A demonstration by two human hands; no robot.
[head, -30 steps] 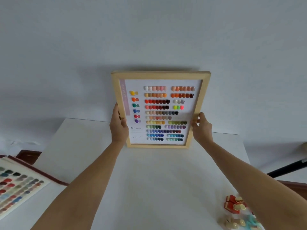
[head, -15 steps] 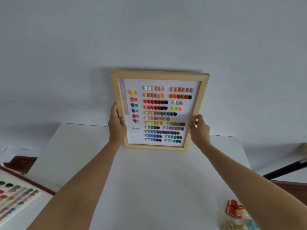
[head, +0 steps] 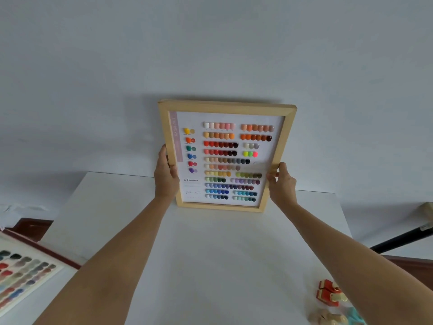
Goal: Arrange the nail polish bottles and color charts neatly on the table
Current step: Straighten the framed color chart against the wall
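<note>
The wooden-framed color chart with rows of painted nail tips [head: 226, 156] stands upright at the far edge of the white desk [head: 210, 254], against the pale wall [head: 210, 43]. The left hand [head: 166, 177] is clamped on its left side and the right hand [head: 281, 184] on its right side. The frame has stayed in almost the same spot as half a second ago, with both hands still holding it. A second color chart with a dark red border [head: 21, 275] lies at the near left corner. Small nail polish bottles [head: 330, 299] sit at the near right corner.
</note>
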